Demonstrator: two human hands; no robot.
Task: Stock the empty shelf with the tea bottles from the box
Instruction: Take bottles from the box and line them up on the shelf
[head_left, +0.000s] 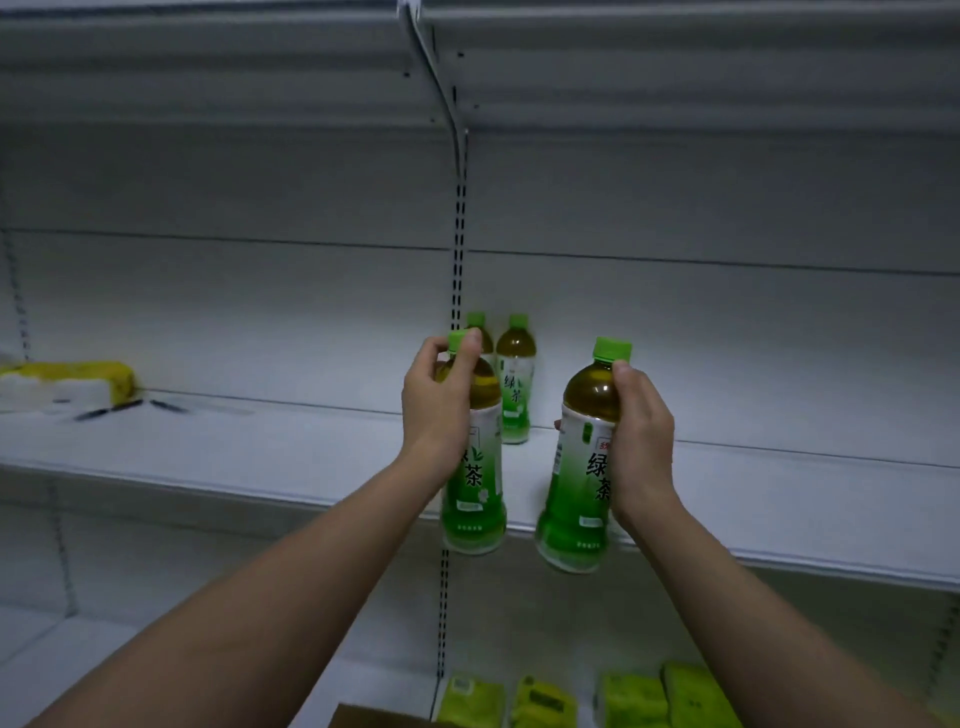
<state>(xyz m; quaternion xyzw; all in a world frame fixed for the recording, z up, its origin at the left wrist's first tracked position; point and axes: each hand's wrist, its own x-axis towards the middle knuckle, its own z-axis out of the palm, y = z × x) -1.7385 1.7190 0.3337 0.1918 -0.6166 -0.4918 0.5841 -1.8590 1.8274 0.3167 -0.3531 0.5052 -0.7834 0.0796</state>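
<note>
**Two tea bottles held up at the shelf**

The person holds one bottle in each hand, in front of a long white metal shelf.

The left hand grips a clear plastic tea bottle with a green cap and a green and white label. The fingers curl round the neck, and the thumb and a fingertip pinch just under the cap. This bottle hangs almost straight up and down. Its bottom sits lower than the front edge of the shelf.

The right hand grips a second green-capped tea bottle with brown tea inside. The fingers wrap round its right side, and the thumb presses near the top. This bottle leans a little, with its cap tipped to the right. Its bottom is also below the shelf edge. The two held bottles are near each other but do not touch.

Two more tea bottles of the same kind stand upright at the back of the shelf. One shows well between the hands. The other is mostly hidden behind the left hand's bottle.

Far to the left on the shelf lies a yellow and white soft pack.

On the lower shelf sit some yellow-green packets. A brown cardboard corner peeks in at the bottom edge.
</note>
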